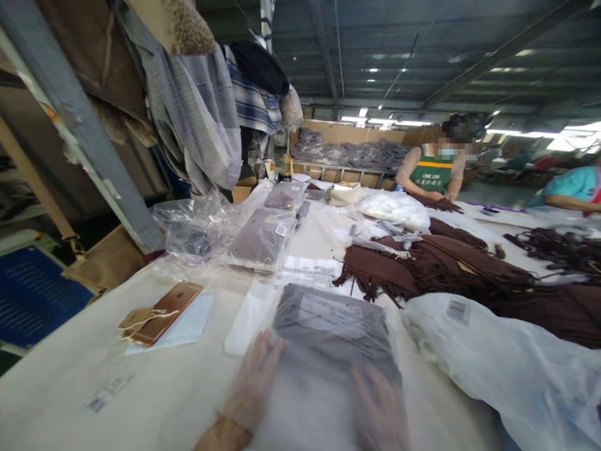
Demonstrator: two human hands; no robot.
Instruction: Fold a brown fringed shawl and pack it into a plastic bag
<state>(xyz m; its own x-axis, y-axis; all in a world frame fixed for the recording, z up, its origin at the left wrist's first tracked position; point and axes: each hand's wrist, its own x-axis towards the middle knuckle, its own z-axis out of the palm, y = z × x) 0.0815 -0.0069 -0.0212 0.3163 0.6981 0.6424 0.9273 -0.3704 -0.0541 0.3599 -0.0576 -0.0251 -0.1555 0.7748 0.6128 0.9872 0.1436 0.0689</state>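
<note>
A grey folded item in a clear plastic bag [328,357] lies on the table in front of me, with a pale printed panel near its far edge. My left hand [256,379] rests at the bag's left edge, fingers stretched out and a little apart. On the right part of the bag lies my right hand [378,401], flat with its fingers spread and blurred by motion. Neither hand is closed around anything. Under the bag's far left side, a white sheet [251,319] sticks out.
A gold phone [171,313] lies on light blue paper at left. Bagged grey items [260,241] stand beyond it beside crumpled clear plastic [197,225]. Brown fringed pieces [436,266] and a white plastic bag [507,357] lie at right. A co-worker [432,172] handles brown material.
</note>
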